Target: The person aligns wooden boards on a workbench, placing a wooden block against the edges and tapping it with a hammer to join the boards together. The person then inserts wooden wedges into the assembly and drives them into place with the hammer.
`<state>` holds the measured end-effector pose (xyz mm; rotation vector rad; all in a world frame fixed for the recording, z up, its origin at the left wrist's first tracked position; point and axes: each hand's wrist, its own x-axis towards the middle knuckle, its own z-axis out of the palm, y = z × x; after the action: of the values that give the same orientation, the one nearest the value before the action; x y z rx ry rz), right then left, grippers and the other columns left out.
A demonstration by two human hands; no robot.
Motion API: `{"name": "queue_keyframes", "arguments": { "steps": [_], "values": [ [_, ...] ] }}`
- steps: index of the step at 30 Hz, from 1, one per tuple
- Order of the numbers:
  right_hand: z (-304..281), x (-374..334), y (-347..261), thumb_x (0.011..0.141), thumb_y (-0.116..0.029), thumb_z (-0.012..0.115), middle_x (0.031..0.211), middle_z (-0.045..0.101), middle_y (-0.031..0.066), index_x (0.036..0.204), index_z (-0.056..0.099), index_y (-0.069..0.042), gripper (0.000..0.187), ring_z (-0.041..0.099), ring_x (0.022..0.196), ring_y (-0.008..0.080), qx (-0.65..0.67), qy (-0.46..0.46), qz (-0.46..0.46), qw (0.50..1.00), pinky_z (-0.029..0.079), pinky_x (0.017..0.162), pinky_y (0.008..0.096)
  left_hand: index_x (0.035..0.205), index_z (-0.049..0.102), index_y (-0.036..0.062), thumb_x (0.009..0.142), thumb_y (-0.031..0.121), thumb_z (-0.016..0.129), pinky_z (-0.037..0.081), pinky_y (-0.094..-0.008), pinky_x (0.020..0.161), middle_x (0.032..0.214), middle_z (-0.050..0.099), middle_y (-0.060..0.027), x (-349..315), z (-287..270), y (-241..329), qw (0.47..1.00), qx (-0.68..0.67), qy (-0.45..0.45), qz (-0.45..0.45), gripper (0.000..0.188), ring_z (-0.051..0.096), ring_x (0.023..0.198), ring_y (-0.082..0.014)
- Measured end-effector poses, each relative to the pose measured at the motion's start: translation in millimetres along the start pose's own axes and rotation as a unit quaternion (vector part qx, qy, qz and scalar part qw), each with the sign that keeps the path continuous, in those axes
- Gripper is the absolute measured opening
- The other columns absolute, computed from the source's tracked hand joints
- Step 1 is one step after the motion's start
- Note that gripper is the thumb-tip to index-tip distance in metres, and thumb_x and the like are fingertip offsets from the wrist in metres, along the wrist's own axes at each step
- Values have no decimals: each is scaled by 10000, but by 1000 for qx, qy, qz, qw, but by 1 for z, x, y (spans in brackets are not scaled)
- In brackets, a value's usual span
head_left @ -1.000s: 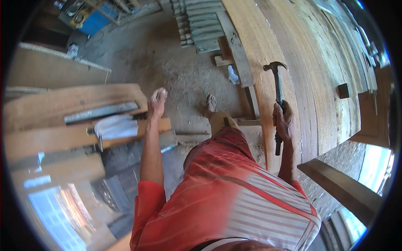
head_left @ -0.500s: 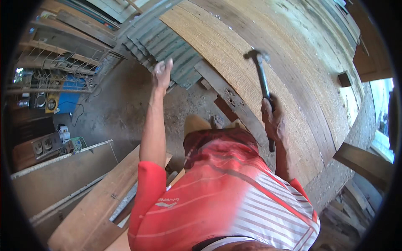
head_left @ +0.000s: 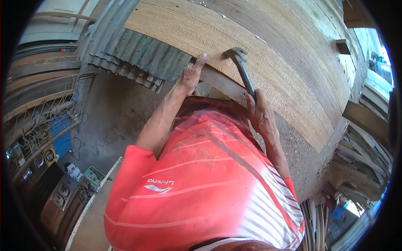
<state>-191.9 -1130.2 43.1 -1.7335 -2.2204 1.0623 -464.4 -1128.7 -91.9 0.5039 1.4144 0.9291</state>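
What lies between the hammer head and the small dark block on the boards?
In the head view, only bare wooden boards lie directly between the hammer head and the dark block; a whitish fleck sits just off that line.

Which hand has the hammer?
The right hand: it grips the hammer by its handle. No tool shows in the left hand, which is at the planks' near edge.

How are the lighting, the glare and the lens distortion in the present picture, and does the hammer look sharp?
Head view: daylight overexposes patches near the upper right rim; pale glare washes the lower right of the striped shirt; the concrete floor is dim; fisheye curvature bows the wooden boards, with black corners; the claw hammer is readable, its head slightly soft.
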Motion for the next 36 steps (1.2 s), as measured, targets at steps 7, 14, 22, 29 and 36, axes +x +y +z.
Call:
{"name": "queue_keyframes", "arguments": {
  "steps": [7, 14, 22, 29, 36],
  "values": [
    [-18, -18, -30, 1026, -299, 557, 789, 634, 243, 1153, 541, -17, 310, 627, 700, 474, 92, 67, 36, 993, 481, 648, 512, 1341, 563, -25, 982, 530, 616, 524, -370, 959, 1273, 613, -98, -8, 2, 21, 990, -129, -58, 8, 663, 600, 1154, -178],
    [6, -1, -10, 1019, -307, 577, 773, 624, 282, 1018, 496, -38, 281, 626, 745, 508, -32, 24, 7, 999, 456, 628, 581, 864, 642, 45, 898, 595, 713, 457, -301, 755, 901, 552, -15, -8, 8, 18, 988, -149, -16, 30, 555, 480, 840, -98],
    [-22, -7, -16, 1027, -307, 572, 762, 620, 280, 1016, 504, -28, 287, 623, 731, 502, 57, 45, 34, 997, 450, 603, 558, 1080, 643, 22, 939, 549, 679, 541, -323, 809, 1032, 651, -44, 7, -17, -11, 997, -75, -26, 9, 547, 634, 926, -125],
    [-6, 1, 12, 1019, -285, 582, 740, 620, 277, 1011, 500, -29, 269, 621, 690, 495, -8, 32, -16, 999, 450, 598, 576, 1053, 649, -4, 937, 568, 671, 538, -317, 804, 1018, 649, -58, -2, 0, 4, 997, -58, 5, 48, 584, 628, 915, -126],
    [-18, -3, -2, 1017, -299, 582, 753, 627, 264, 997, 488, -34, 282, 621, 697, 495, 45, 40, 14, 998, 443, 593, 576, 1143, 639, -59, 938, 564, 671, 538, -333, 808, 1060, 660, -80, 6, -17, -4, 999, -43, -12, 10, 657, 623, 916, -132]
  ]
}}
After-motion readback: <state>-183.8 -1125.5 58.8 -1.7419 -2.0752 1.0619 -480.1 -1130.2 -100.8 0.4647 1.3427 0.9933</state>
